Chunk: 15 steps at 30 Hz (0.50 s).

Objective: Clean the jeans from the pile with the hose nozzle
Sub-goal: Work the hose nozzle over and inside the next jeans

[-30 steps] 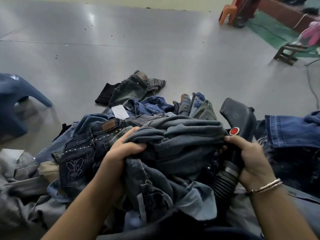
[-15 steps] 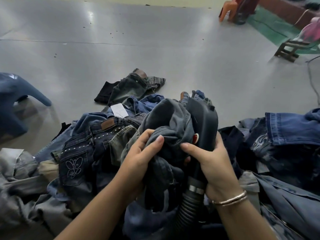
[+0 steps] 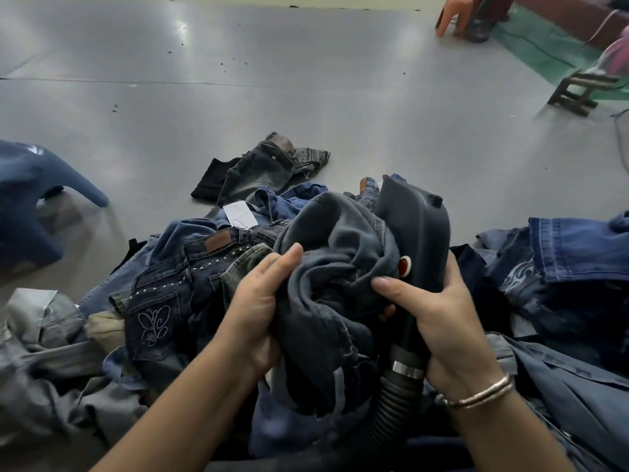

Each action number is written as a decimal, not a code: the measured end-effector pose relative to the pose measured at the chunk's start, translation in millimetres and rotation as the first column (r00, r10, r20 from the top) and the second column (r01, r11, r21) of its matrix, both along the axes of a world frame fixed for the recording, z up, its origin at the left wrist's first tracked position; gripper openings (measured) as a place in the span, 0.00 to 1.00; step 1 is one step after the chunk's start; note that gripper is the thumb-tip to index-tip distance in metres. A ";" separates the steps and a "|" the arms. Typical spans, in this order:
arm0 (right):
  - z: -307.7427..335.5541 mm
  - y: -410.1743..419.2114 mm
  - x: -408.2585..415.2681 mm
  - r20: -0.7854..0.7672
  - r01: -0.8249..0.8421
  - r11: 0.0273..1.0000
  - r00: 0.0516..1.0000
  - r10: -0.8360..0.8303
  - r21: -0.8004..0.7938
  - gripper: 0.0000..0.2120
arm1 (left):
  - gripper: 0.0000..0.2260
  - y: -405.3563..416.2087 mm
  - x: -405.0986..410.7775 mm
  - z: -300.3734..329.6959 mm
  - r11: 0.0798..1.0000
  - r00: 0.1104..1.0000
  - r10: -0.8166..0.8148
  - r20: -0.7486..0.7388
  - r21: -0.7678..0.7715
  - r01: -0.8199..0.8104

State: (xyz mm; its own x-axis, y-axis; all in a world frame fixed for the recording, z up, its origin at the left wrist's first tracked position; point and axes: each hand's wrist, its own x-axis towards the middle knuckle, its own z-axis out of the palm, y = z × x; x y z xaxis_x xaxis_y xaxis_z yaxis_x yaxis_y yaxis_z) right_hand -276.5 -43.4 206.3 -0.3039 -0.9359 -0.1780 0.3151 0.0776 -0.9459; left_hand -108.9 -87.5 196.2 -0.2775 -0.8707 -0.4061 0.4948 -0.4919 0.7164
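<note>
Fingers (image 3: 286, 264) of the left hand (image 3: 255, 308) clutch bunched grey jeans (image 3: 337, 267); the right hand (image 3: 439, 321) grips the black hose nozzle (image 3: 418, 233) beside them.

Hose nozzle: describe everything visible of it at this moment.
The hose nozzle is a dark grey, matte, plastic-looking head with a red button on its side. Below, a metal band joins it to a black ribbed hose. It stands roughly upright, its wide end up. The right hand grips its neck, and bunched grey jeans, held by the left hand, press against its left side.
</note>
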 end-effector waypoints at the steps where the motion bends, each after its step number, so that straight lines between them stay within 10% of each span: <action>1: 2.1 -1.3 -3.2 0.002 0.023 1.000 1.000 -0.023 -0.005 0.35 | 0.34 -2.8 3.1 1.6 1.000 1.000 0.008 0.011 0.021 -0.008; 8: 21.8 -15.2 -41.6 0.078 0.192 0.980 0.979 -0.187 -0.049 0.29 | 0.19 -31.1 43.4 -0.3 0.995 0.996 0.055 -0.065 0.081 -0.050; 11: 20.3 -13.2 -43.4 0.162 0.140 0.990 0.978 -0.134 -0.031 0.23 | 0.19 -34.7 32.7 -9.2 0.996 0.981 0.058 0.184 0.056 -0.069; 15: 12.9 -10.9 -38.3 0.305 0.050 0.998 0.951 -0.039 -0.030 0.12 | 0.11 -21.6 13.3 -28.2 0.903 0.582 0.365 0.727 -0.429 -0.029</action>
State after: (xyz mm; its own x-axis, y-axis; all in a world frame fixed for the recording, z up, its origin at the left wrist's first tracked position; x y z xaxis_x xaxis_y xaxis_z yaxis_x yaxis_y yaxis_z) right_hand -314.8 -54.3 219.3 -0.2822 -0.9303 -0.2342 0.5910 0.0237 -0.8063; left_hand -95.6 -109.1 167.9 0.1941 -0.9799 -0.0455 -0.2800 -0.0998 0.9548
